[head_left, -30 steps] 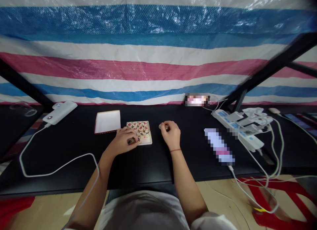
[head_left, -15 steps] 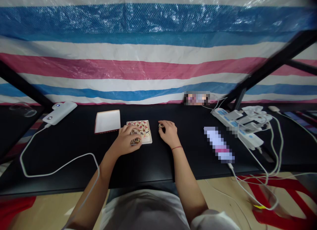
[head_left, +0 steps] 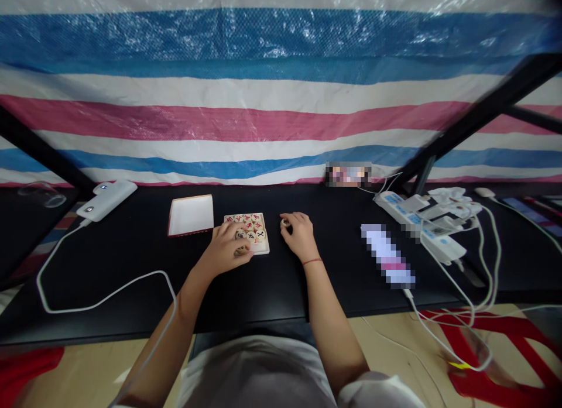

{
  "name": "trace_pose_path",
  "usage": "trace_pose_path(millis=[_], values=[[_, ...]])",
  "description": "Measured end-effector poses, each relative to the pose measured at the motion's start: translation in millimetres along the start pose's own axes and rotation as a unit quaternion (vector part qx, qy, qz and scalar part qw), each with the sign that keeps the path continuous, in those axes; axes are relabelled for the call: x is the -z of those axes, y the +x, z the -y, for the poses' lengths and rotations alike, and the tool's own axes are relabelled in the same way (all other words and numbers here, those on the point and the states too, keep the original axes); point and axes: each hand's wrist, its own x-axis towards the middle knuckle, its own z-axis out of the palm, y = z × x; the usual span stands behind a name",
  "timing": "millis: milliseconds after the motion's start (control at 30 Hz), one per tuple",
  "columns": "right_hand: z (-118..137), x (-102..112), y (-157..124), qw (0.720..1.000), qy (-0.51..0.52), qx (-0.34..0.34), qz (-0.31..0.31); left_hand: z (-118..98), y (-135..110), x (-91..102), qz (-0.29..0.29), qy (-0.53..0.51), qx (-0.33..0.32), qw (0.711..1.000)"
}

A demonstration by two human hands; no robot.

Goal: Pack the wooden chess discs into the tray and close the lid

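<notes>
Left hand (head_left: 225, 250) shifted, over xiangqi pieces (head_left: 248, 225), right hand (head_left: 301, 237) beside

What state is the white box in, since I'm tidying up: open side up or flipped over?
Open side up: the white box shows its white inside within a red-edged rim, and no pieces show in it.

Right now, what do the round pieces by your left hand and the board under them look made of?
The chess pieces look like pale wood, with a warm tone, a slight sheen and red or dark characters. The board looks matte and pale, perhaps card or light wood; it's too small to tell.
</notes>
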Motion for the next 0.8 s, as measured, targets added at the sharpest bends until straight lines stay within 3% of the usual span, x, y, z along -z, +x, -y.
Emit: trace_pose_path(millis=[167,367,533,667,800], values=[[22.4,7.7,0.4,0.99,0.13,-0.012,-0.058,1.2,1.4,-6.0,-0.037,0.004,-0.006,0.999],[49.6,-0.4,-7.6,0.95,0.308,-0.011,0.04,-2.1,6.9,-22.9,-0.125,-0.052,-0.033,0.99],[53.1,-2.2,-9.2,0.944,0.321,-0.004,0.08,-7.5,8.0,-22.6,-0.117,-0.124,-0.018,0.985],[46.9,-2.2,-8.0,0.949,0.309,-0.02,0.057,-8.2,6.2,-17.9,-0.134,-0.139,-0.011,0.981],[42.7,-1.8,-7.4,0.954,0.294,-0.035,0.038,-5.6,4.6,-17.6,-0.088,-0.13,-0.028,0.987]])
